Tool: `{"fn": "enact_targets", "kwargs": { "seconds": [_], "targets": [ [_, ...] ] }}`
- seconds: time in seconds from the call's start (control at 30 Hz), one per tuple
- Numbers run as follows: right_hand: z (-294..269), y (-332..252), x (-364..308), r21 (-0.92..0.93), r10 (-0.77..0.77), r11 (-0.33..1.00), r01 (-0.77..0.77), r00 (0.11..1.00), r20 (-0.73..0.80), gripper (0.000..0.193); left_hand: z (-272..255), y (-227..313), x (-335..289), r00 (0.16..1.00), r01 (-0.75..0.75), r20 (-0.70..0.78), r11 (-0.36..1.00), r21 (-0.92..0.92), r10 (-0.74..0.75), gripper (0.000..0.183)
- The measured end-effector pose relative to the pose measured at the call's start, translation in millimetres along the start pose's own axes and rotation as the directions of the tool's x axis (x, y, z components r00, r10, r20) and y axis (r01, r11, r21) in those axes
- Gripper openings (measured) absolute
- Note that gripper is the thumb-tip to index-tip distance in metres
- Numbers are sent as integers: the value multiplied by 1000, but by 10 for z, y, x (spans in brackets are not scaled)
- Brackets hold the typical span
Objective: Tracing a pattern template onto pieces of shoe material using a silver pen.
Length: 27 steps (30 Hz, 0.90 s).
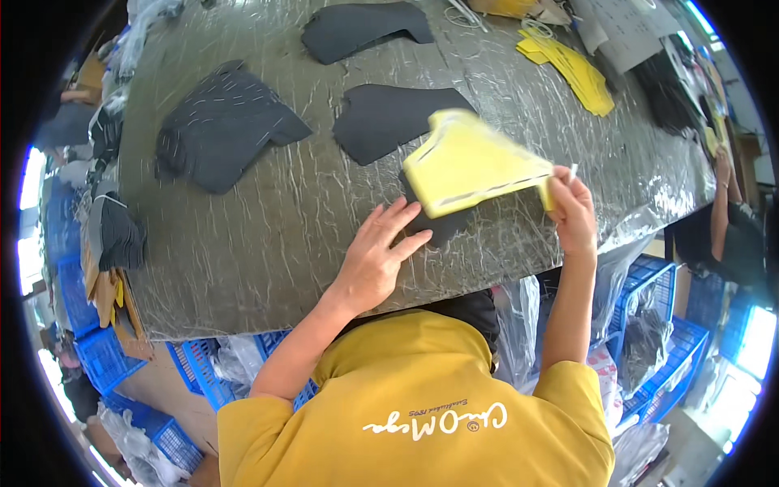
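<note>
Beside the person's right, a blue crate [680,367] holds a dark bundle [647,337] in clear plastic. On the surface [268,268], the left hand's [377,256] grip is open, fingertips at a dark piece [448,230]. The right hand's [573,209] grip clamps the yellow template's [479,162] narrow end; it spans that piece crosswise, broad end leftward. Farther lie charcoal panels [385,122].

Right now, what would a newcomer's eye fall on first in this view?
Probably the bright yellow flat piece, slightly blurred, gripped at its right end by the right hand over the near part of the grey table. Next, the large dark cut piece on the table's left, flecked with pale marks. Then the yellow strips lying toward the far right.
</note>
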State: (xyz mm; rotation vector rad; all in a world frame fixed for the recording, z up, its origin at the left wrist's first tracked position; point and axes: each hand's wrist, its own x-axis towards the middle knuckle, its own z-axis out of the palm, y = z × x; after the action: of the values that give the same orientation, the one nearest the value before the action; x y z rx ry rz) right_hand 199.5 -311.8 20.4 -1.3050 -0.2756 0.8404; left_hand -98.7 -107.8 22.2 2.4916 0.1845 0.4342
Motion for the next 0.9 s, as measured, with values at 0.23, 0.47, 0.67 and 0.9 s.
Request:
{"fn": "enact_targets", "kwargs": {
  "seconds": [0.23, 0.47, 0.67, 0.9],
  "targets": [
    [449, -220, -7, -845, -207, 501, 188, 974, 94, 20, -3, 58, -139, 911, 214, -317, 959, -184, -264, 39],
    [497, -109, 163, -923, -305, 278, 266, 936, 177, 25, 250, 389, 261, 996, 80, 39, 994, 79, -84, 52],
    [753, 19, -325, -863, -214, 478, 164, 975, 67, 35, 143, 158, 63, 995, 93, 26, 979, 184, -100, 50],
    [779, 143, -592, -859, -256, 437, 266, 953, 165, 32, -78, 158, 36, 990, 43, 129, 991, 125, -59, 55]
  ]
}}
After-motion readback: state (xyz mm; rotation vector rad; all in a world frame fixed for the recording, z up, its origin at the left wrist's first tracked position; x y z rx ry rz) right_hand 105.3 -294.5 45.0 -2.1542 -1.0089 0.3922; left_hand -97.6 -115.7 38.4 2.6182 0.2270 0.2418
